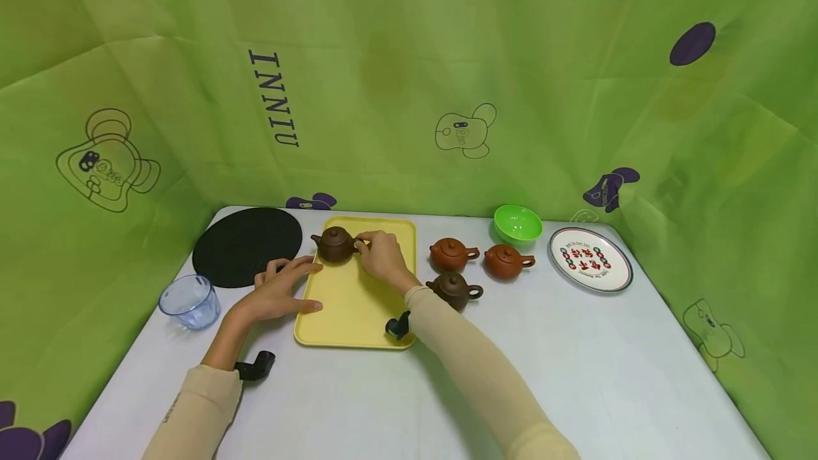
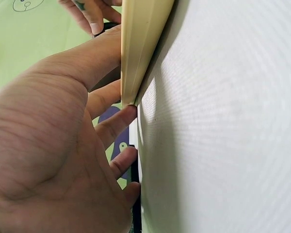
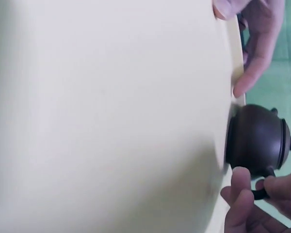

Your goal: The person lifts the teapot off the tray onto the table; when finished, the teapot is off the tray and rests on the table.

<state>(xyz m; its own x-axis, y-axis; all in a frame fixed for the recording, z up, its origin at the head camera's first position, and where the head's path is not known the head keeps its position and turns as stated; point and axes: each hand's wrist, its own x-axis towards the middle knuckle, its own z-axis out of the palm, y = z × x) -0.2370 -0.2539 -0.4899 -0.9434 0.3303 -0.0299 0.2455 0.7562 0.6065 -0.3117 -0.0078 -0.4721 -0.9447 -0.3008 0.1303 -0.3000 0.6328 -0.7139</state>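
A dark brown teapot (image 1: 336, 245) stands upright at the far left corner of the yellow tray (image 1: 358, 311), its spout turned left. My right hand (image 1: 382, 255) pinches the handle of this teapot; the right wrist view shows thumb and fingers around the dark handle (image 3: 260, 194). My left hand (image 1: 277, 293) lies at the tray's left edge with its fingers spread. In the left wrist view the thumb and forefinger of the left hand (image 2: 63, 131) reach over the tray rim (image 2: 140, 48), and the other fingertips touch the table beside it.
Right of the tray stand two reddish-brown teapots (image 1: 451, 254) and another dark brown teapot (image 1: 455, 291), partly behind my right sleeve. A green bowl (image 1: 518, 226) and an oval plate (image 1: 591, 279) are farther right. A black round mat (image 1: 246, 243) and a clear bluish glass bowl (image 1: 192, 302) lie left.
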